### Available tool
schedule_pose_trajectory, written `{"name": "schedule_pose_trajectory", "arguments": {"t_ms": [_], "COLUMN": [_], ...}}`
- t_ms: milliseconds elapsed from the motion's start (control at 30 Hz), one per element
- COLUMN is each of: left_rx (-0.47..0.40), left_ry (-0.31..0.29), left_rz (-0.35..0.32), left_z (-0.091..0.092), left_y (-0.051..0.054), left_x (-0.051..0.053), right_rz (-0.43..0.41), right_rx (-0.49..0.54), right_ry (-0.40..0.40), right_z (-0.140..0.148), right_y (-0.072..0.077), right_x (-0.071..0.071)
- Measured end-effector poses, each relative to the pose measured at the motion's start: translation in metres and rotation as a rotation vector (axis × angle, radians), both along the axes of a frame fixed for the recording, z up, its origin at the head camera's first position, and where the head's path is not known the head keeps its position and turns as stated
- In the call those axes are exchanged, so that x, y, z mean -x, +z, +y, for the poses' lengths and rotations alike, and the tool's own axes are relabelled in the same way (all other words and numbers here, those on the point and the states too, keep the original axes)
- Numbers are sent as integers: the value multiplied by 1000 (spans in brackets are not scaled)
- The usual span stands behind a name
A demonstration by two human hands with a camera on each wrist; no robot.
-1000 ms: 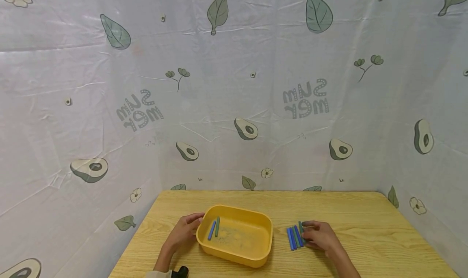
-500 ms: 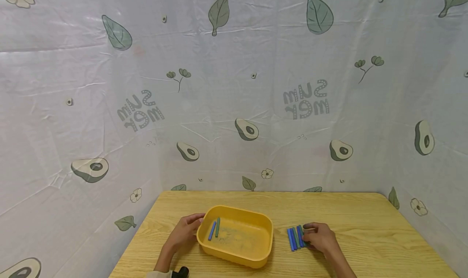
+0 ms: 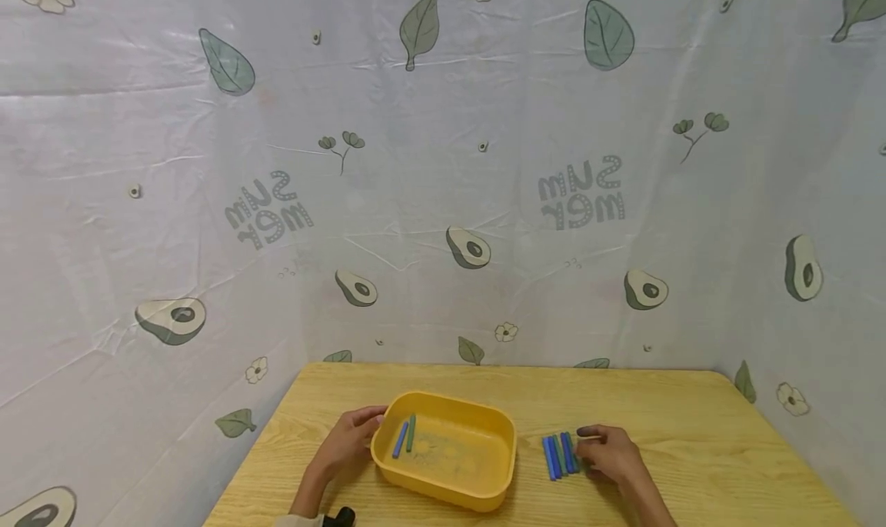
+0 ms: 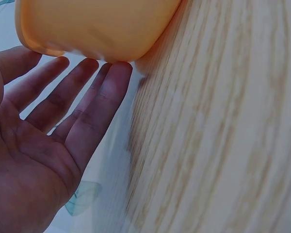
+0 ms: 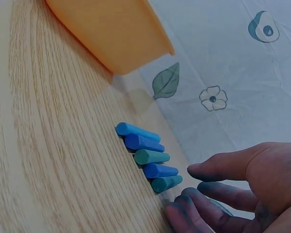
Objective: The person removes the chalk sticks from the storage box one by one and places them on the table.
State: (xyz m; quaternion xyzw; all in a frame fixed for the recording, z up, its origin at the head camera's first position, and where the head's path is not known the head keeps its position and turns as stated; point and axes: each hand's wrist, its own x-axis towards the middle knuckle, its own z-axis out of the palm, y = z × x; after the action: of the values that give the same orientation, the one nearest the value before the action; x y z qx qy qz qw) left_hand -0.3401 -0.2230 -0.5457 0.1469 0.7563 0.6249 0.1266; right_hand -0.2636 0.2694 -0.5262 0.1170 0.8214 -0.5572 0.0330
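Note:
A yellow plastic tray (image 3: 477, 446) stands on the table, holding a blue chalk stick (image 3: 400, 440) and a green chalk stick (image 3: 411, 435). My left hand (image 3: 346, 438) touches its left side with outstretched fingertips, as the left wrist view shows. To the right of the tray, several blue and green chalk sticks lie side by side in a row, from a light blue stick (image 5: 138, 131) to a teal stick (image 5: 167, 183). Beside the teal end is my right hand (image 5: 252, 189), thumb and fingers apart and holding nothing. Its fingertips carry dark stains.
The wooden table (image 3: 692, 435) reaches back to a pale patterned curtain (image 3: 415, 296), which also hangs at both sides. Coloured dust marks the tray's bottom. A small black object (image 3: 341, 517) shows at the left wrist.
My right hand has let go of the teal chalk stick at the row's right end and drawn slightly away. That stick now lies level with the others. My left hand stays at the tray.

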Motion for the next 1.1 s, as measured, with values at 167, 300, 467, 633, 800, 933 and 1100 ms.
{"name": "schedule_pose_trajectory", "arguments": {"t_ms": [167,300,467,633,800,933,1100], "left_rx": [12,11,-2,0,2,-4,-17], "left_ry": [4,-8,-5,-1,-8,3,-5], "left_rz": [13,15,8,19,32,27,-5], "left_z": [-3,-4,-3,0,2,1,1], "left_y": [1,3,7,12,14,10,0], "left_x": [0,1,5,11,16,14,6], "right_rz": [0,4,12,54,95,101,88], "right_rx": [22,22,-2,-49,-39,-2,-16], "right_ry": [7,6,6,13,30,46,58], "right_z": [-2,-3,-2,-1,-5,-12,-22], "right_y": [1,1,5,13,23,28,26], "right_x": [1,1,4,8,9,7,3]}}
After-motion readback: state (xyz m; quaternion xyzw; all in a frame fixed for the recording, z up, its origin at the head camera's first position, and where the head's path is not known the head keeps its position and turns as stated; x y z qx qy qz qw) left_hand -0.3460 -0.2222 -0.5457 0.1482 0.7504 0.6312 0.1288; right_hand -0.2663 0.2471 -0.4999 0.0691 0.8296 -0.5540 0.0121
